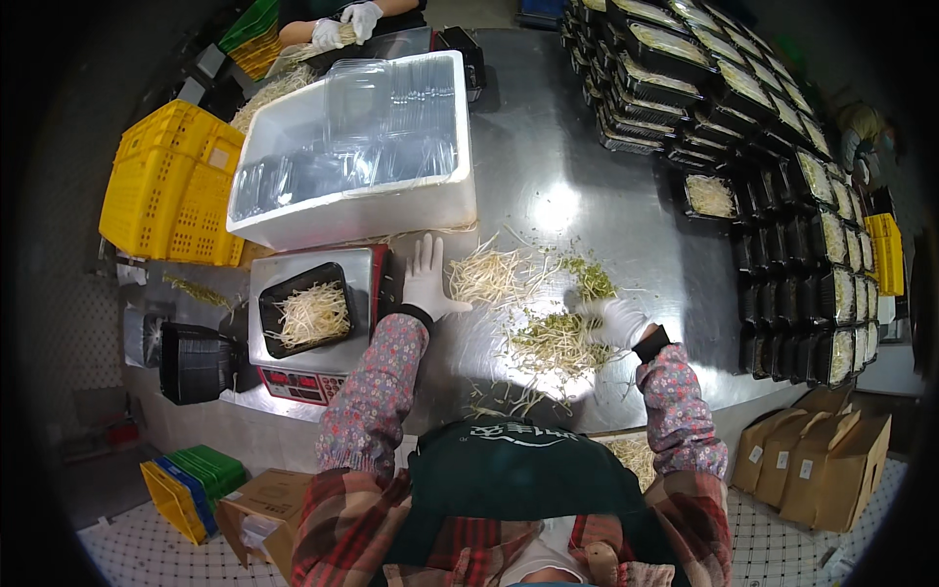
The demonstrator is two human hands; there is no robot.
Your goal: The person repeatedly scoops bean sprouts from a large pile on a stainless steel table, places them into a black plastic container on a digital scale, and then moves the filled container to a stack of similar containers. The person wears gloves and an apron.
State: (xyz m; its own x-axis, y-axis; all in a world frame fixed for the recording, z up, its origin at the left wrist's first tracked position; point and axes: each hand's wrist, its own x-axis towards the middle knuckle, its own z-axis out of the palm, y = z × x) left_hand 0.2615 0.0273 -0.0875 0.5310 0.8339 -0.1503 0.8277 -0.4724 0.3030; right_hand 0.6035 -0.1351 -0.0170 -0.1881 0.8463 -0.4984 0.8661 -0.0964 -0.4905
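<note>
My left hand [426, 279], in a white glove, lies flat on the steel table with its fingers stretched out and holds nothing. Just to its right is a heap of pale bean sprouts [486, 276]. My right hand [616, 321], also gloved, is smeared by motion over the right side of a second sprout pile [553, 347]; its fingers cannot be made out. Green sprout tops [590, 277] lie scattered beyond that pile. To the left of my left hand, a black tray [306, 311] of sprouts rests on a red-sided weighing scale [367, 266].
A white foam box [362, 217] of transparent lids stands behind the scale, beside yellow crates [171, 186]. Empty black trays [196, 362] stand at the left edge. Packed sprout trays [802, 254] are stacked along the right. A co-worker's gloved hands [347, 24] handle sprouts at the far side.
</note>
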